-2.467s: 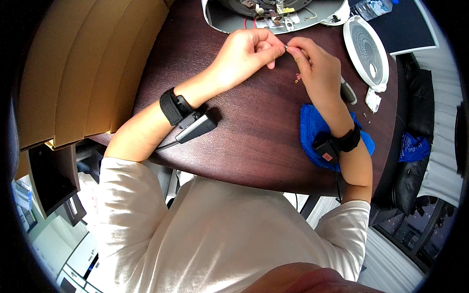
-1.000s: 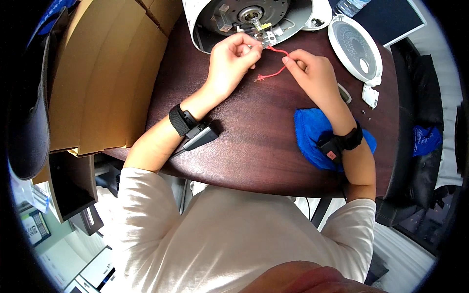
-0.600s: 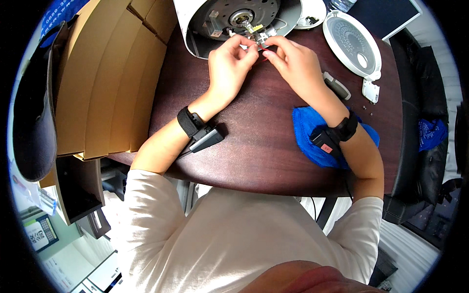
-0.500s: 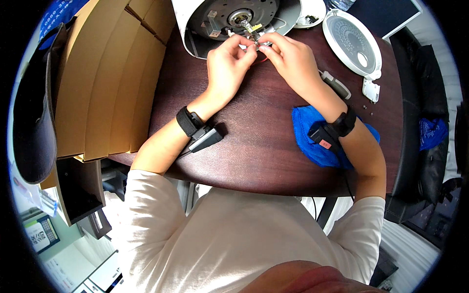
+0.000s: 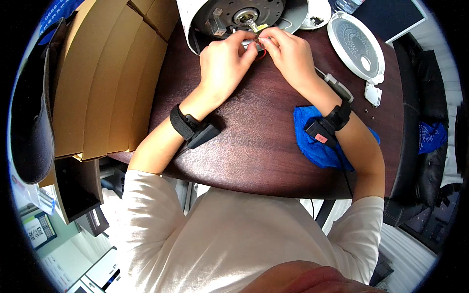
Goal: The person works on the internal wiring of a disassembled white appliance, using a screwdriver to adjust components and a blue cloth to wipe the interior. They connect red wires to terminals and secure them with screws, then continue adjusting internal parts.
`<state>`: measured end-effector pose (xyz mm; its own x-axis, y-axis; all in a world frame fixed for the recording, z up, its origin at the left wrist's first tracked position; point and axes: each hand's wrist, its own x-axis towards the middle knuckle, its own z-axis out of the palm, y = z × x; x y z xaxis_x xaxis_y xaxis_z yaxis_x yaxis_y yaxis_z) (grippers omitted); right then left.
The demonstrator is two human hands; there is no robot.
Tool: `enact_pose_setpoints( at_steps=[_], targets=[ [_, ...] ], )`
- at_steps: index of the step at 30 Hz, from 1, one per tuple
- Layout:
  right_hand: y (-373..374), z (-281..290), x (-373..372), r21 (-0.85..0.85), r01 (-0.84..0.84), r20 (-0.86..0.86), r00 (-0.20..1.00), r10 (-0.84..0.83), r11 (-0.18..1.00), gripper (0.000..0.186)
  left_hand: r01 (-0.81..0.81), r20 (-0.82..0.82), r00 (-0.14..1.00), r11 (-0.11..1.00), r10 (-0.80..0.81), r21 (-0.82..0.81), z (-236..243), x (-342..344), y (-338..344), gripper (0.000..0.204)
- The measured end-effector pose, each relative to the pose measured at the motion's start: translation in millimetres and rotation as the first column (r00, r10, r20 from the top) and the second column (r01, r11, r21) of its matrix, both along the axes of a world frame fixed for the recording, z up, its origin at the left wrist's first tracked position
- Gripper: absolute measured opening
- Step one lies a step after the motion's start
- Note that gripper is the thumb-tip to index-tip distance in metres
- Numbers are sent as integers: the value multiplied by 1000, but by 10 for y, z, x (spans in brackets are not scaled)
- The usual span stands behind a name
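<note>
- My right hand (image 5: 291, 54) seems to pinch the thin red wire (image 5: 264, 52) with just the tips, probably because it's skinny.
- My left hand (image 5: 221, 63) is close by; I can't tell if that grip pinches anything.
- The wire loops near the big round white shell (image 5: 186, 19).

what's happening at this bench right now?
A person has the left hand and right hand close together at the near edge of an open white housing, with a red wire looping down beside the right fingertips. What each hand grips is too small and hidden to tell. A round white cover lies off to the right, and a blue cloth lies under the right forearm.
</note>
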<state>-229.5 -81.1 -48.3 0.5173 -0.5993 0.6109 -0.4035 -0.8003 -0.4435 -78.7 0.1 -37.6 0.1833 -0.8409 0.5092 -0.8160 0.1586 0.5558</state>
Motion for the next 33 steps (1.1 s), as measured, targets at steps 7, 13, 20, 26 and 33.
enact_pose_setpoints(
  at_steps=[7, 13, 20, 26, 33],
  targets=[
    [-3, -76, 46, -1, 24, 85, 996, -24, 1000, 9, -8, 150, 989, 993, -10, 119, 114, -2, -3, 28],
    [14, -80, 65, -14, 29, 97, 995, -28, 999, 9, 27, 139, 989, 990, -47, 140, 117, 14, -15, 28],
    [15, 46, -46, -73, -7, 36, 999, 9, 997, 8, -4, 186, 982, 991, -21, 135, 134, 3, 73, 25],
    [-40, -23, 11, -184, -14, -13, 1000, 12, 983, 8, 18, 274, 961, 995, -45, 99, 120, 28, 63, 22],
    [-47, -67, 42, -180, -3, 9, 1000, 5, 984, 8, -6, 359, 933, 995, -31, 101, 129, 17, 60, 21]
  ],
)
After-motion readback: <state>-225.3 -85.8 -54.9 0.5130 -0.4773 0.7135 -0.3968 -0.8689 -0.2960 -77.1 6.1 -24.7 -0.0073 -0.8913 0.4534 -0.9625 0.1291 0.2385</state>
